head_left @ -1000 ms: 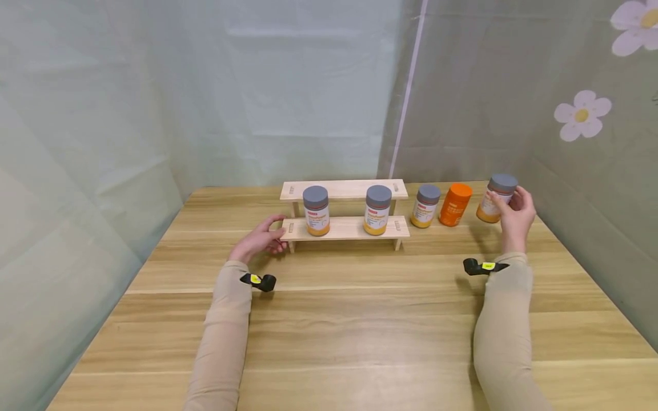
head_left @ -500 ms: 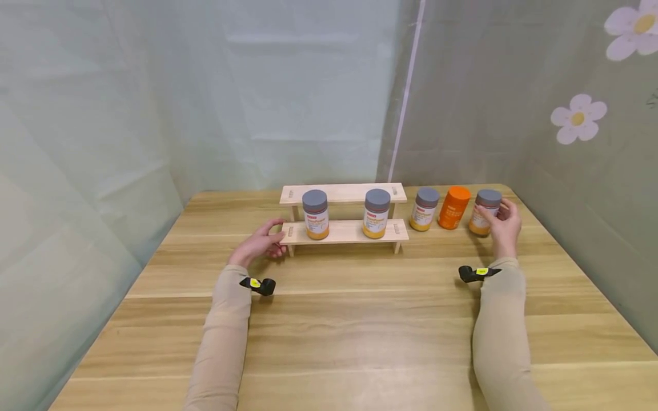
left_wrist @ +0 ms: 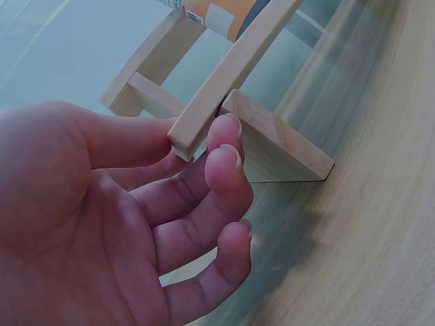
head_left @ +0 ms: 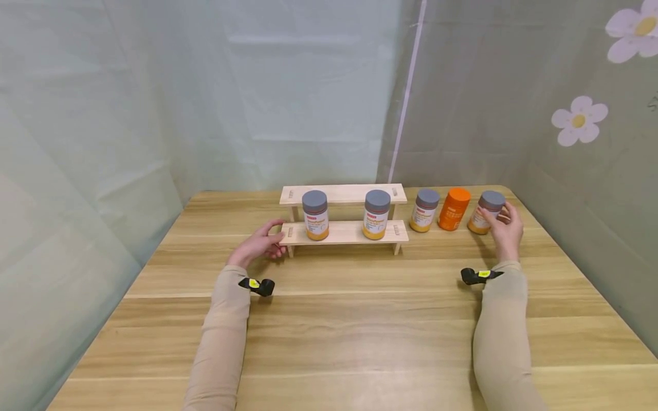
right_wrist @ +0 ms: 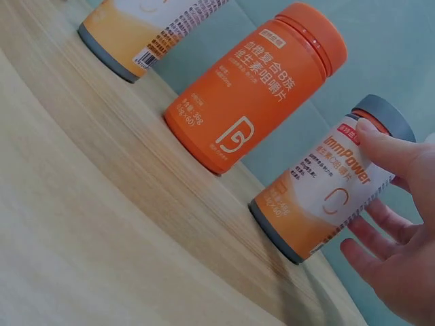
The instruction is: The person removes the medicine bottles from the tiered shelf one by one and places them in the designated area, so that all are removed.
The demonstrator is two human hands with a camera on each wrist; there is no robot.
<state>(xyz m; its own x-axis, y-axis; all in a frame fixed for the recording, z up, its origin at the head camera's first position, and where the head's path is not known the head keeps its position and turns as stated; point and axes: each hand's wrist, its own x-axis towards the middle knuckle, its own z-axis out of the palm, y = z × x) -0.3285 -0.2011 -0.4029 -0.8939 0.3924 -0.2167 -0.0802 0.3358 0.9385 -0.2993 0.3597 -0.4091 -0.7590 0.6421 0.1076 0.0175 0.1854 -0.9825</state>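
Note:
On the right of the table, my right hand [head_left: 506, 233] holds a grey-capped vitamin bottle [head_left: 481, 216] that stands upright. Its thumb [right_wrist: 387, 146] lies on the label just under the cap, and the other fingers are at the bottle's far side, partly hidden. Left of it stands an orange bottle [head_left: 453, 211], a small gap away. Over at the wooden two-step rack [head_left: 345, 231], my left hand [head_left: 261, 244] pinches the left end of the lower board, thumb above and curled fingers below. Two grey-capped bottles, a left one [head_left: 316, 217] and a right one [head_left: 376, 217], stand on that board.
Another grey-capped bottle [head_left: 424, 212] stands between the rack and the orange bottle. The rack's upper board [head_left: 341, 194] rises behind the lower one. Fabric walls [head_left: 308, 85] close in the table's back and sides. Wood tabletop [head_left: 360, 319] extends in front.
My right hand has brought its grey-capped bottle down and leftward, closer to the orange bottle. The left hand stays on the rack. The head view has shifted slightly.

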